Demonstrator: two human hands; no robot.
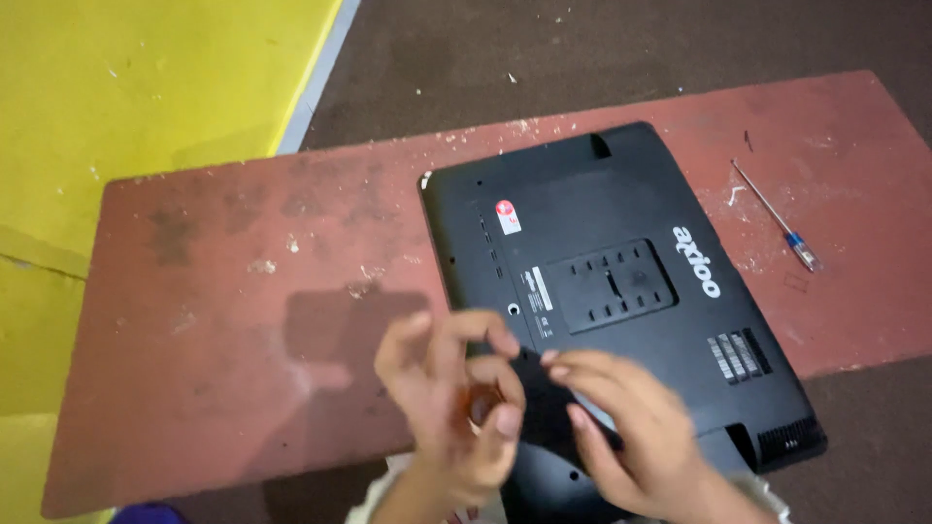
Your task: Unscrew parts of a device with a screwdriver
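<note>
A black laptop [621,281] lies upside down on a worn red board [214,320], its underside with vents and stickers facing up. My left hand [442,398] hovers at the laptop's near left corner, fingers curled around a small dark reddish object [482,403] that is too blurred to identify. My right hand [636,432] rests on the laptop's near edge, its fingers pinching a small black piece [532,374] that I cannot make out clearly. Both hands are blurred.
A thin screwdriver [777,218] with a blue-and-clear handle lies on the board to the right of the laptop. A yellow surface [146,78] lies at the far left, dark floor [602,49] beyond the board. White specks dot the board.
</note>
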